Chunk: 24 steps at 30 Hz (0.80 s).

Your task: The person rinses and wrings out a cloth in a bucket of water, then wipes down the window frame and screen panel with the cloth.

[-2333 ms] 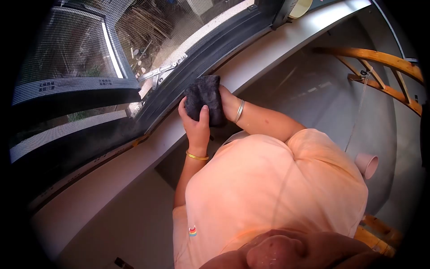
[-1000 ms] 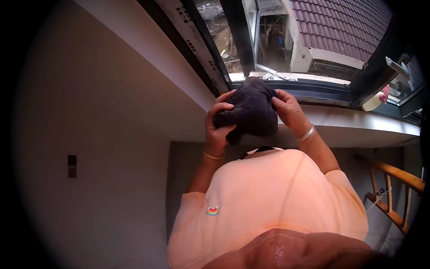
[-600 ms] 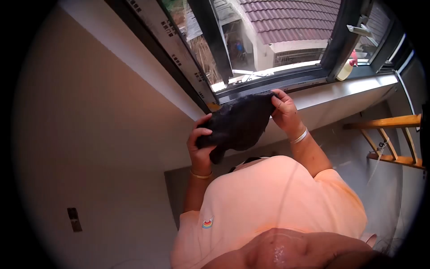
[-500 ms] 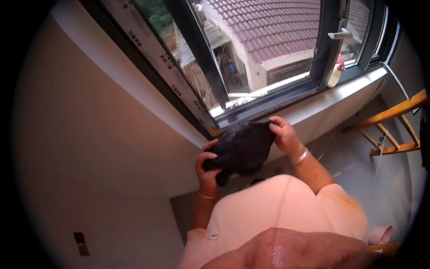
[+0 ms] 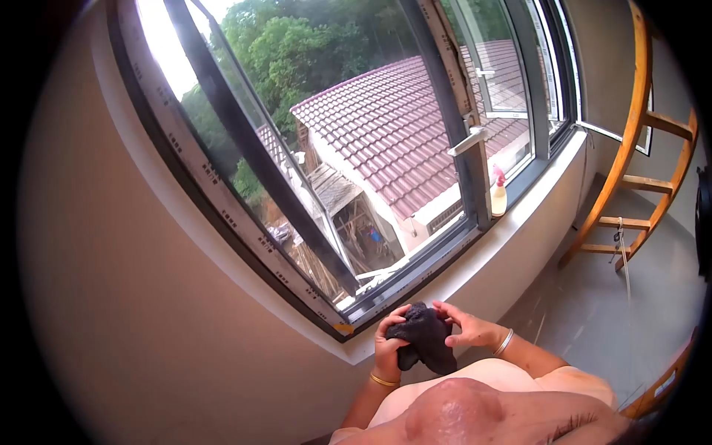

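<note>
A dark grey or black cloth [image 5: 424,337] is bunched up in front of my chest, just below the window sill. My left hand [image 5: 387,347] grips its left side, with the fingers over the top and the thumb across the front. On the other side, my right hand [image 5: 473,328] has its fingers and thumb curved round the cloth's right edge. Part of the cloth hangs down between the two hands.
The window frame [image 5: 252,230] rises close in front, with an opened sash and a handle [image 5: 469,141]. A spray bottle [image 5: 498,199] with a pink head stands on the sill [image 5: 519,194]. A wooden ladder [image 5: 634,148] leans at the right.
The cloth was spread wide between both hands and is now gathered into a smaller bundle. My hands have come closer together, and the view has tilted up toward the window.
</note>
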### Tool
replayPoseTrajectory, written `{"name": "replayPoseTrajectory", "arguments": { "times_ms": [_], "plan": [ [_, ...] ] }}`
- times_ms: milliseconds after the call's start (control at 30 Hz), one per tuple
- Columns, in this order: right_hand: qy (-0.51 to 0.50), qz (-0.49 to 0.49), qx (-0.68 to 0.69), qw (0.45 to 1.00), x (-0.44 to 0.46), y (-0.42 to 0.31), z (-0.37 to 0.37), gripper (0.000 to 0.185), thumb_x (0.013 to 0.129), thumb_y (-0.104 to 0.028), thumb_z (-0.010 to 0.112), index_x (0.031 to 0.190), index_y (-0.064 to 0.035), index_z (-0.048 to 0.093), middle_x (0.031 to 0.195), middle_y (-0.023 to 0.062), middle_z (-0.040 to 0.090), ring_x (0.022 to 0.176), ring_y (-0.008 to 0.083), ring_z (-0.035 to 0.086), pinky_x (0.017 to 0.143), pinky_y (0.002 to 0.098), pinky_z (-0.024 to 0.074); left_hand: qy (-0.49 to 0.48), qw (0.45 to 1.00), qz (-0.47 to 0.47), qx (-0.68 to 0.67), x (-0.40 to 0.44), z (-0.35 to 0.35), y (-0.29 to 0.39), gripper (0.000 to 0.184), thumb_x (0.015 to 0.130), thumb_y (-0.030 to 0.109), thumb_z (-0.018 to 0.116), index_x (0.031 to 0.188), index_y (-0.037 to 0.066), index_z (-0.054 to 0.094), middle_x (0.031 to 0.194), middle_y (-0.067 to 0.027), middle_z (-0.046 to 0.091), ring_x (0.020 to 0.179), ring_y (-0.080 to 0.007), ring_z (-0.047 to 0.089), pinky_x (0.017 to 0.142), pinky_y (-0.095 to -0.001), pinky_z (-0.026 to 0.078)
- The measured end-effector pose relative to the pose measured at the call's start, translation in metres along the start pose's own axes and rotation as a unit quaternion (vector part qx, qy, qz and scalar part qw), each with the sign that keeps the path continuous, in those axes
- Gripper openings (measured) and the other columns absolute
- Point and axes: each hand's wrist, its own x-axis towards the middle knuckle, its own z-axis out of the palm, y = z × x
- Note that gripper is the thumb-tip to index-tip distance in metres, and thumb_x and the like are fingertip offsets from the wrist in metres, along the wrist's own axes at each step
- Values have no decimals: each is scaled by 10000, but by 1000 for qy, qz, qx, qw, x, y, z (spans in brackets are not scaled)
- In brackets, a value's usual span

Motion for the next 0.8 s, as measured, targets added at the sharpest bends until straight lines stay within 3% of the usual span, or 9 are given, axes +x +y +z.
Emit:
{"name": "replayPoseTrajectory", "arguments": {
  "times_ms": [200, 267, 333, 367, 400, 533, 633, 733, 800],
  "plan": [
    [26, 63, 21, 997, -71, 2, -36, 1071, 735, -559, 799, 1492, 7, 295, 1430, 161, 429, 1345, 248, 394, 1124, 361, 316, -77, 993, -88, -9, 16, 59, -42, 476, 570, -97, 531, 1021, 26, 618, 1349, -254, 507, 1252, -390, 512, 1077, -489, 428],
    [52, 71, 12, 996, -101, -8, -48, 936, 773, -543, 773, 1457, -31, 392, 1409, 141, 449, 1332, 245, 405, 1127, 373, 306, -72, 991, -111, 2, 14, 78, -60, 469, 569, -91, 532, 1017, 24, 609, 1346, -250, 513, 1249, -388, 513, 1077, -486, 424],
    [124, 87, -104, 983, -130, -8, -56, 847, 806, -546, 731, 1423, -44, 442, 1387, 173, 474, 1316, 294, 429, 1119, 403, 320, -37, 985, -169, -11, 13, 111, -60, 479, 594, -50, 515, 1061, 31, 580, 1314, -210, 542, 1202, -347, 544, 1052, -440, 443],
    [160, 79, -153, 972, -144, -13, -57, 750, 849, -435, 734, 1415, -34, 448, 1366, 137, 495, 1285, 252, 457, 1100, 372, 346, -35, 981, -191, -12, 12, 120, -64, 464, 636, 14, 501, 1096, 25, 558, 1276, -180, 553, 1161, -315, 555, 1036, -391, 443],
    [215, 75, -177, 957, -160, -16, -56, 702, 879, -449, 694, 1393, -27, 469, 1345, 142, 511, 1273, 264, 476, 1089, 381, 364, -28, 979, -195, 44, 9, 145, -58, 447, 674, 62, 480, 1114, 11, 544, 1238, -153, 549, 1137, -288, 551, 1032, -353, 428],
    [387, 137, -144, 901, -229, -36, -36, 501, 984, -404, 570, 1302, -19, 536, 1289, 118, 583, 1218, 219, 538, 1026, 358, 431, -107, 963, -245, 3, 17, 140, -96, 358, 718, 97, 470, 1023, -40, 599, 1233, -91, 476, 1202, -253, 503, 1048, -367, 392],
    [518, 124, -137, 835, -282, -30, -1, 455, 988, -402, 559, 1240, -23, 582, 1203, 98, 635, 1128, 200, 587, 978, 339, 456, -165, 944, -284, 15, 19, 144, -105, 410, 701, 122, 478, 1067, -29, 586, 1189, -88, 500, 1164, -243, 518, 1034, -356, 394],
    [639, 172, -145, 736, -340, -9, 70, 410, 988, -384, 542, 1188, -32, 605, 1141, 96, 667, 1067, 217, 619, 930, 342, 475, -245, 928, -234, 155, 17, 140, -122, 450, 683, 144, 492, 1101, -5, 563, 1100, -88, 532, 1096, -241, 531, 1000, -343, 406],
    [703, 241, -171, 647, -368, 15, 136, 421, 957, -396, 561, 1174, -37, 597, 1139, 138, 661, 1039, 289, 621, 910, 371, 480, -278, 863, -421, -19, 16, 153, -124, 461, 670, 157, 514, 1109, 24, 549, 1023, -85, 550, 1033, -242, 539, 970, -334, 415]
  ]
}}
